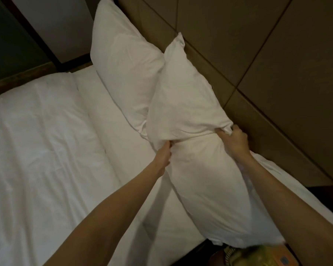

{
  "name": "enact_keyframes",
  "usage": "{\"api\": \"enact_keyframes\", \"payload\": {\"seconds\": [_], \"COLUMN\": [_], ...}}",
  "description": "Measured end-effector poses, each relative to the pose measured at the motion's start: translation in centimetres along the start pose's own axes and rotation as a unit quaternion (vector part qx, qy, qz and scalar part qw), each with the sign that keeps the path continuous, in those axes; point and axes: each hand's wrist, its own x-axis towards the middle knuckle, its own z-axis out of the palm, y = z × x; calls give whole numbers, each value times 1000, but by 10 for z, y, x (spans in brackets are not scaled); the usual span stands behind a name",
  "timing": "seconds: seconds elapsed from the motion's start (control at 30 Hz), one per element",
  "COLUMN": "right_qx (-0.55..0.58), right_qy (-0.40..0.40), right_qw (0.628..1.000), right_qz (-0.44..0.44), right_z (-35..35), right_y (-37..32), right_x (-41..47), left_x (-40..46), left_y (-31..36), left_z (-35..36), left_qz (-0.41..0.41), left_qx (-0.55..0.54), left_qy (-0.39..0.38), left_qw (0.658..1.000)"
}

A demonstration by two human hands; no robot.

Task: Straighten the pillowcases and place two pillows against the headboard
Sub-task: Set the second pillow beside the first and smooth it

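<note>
White bed filling lower left, brown headboard upper right. Left hand, right hand both pinching near pillow pillowcase at frame centre, likely pulling slack. Far pillow leaning on headboard, 1 of 2 placed.

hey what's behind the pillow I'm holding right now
Behind the near pillow, pinched by the left hand and right hand, stands the brown panelled headboard. Whether they touch is hidden. The far pillow sits beside it, partly overlapped.

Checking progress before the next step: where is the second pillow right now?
In the head view, the second pillow is centre-right, gripped by the left hand and right hand, beside the headboard, overlapping the first pillow.
</note>
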Motion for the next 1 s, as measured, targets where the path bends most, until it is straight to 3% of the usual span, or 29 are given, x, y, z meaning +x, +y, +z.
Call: {"api": "enact_keyframes", "payload": {"seconds": [0.1, 0.2, 0.27, 0.37, 0.43, 0.6, 0.7, 0.83, 1.0], "right_qx": [-186, -344, -388, -432, -475, -486, -433, -436, -427], "right_qy": [41, 152, 182, 61, -7, 24, 79, 59, 33], "right_qw": [979, 907, 867, 833, 808, 820, 835, 809, 827], "right_qz": [-67, -188, -255, -341, -349, -301, -328, -390, -365], "right_z": [-6, -1, 6, 21, 20, 12, 30, 51, 54], "right_y": [-14, -31, -28, -1, 27, 38, 12, -30, -32], "right_x": [-1, -15, -29, -43, -39, -26, -31, -12, 26], "left_x": [3, 8, 13, 21, 22, 16, 14, 21, 49], "left_y": [-2, 3, 12, 25, 31, 20, 8, 2, -2], "left_z": [4, -2, -10, -21, -30, -55, -68, -76, -76], "left_qz": [37, 67, 94, 107, 100, 72, 81, 69, 38], "left_qx": [-4, -10, -6, 8, 36, 38, -1, -48, -14], "left_qy": [29, 84, 119, 135, 129, 142, 177, 220, 199], "left_qw": [999, 994, 988, 985, 986, 986, 981, 972, 979]}}
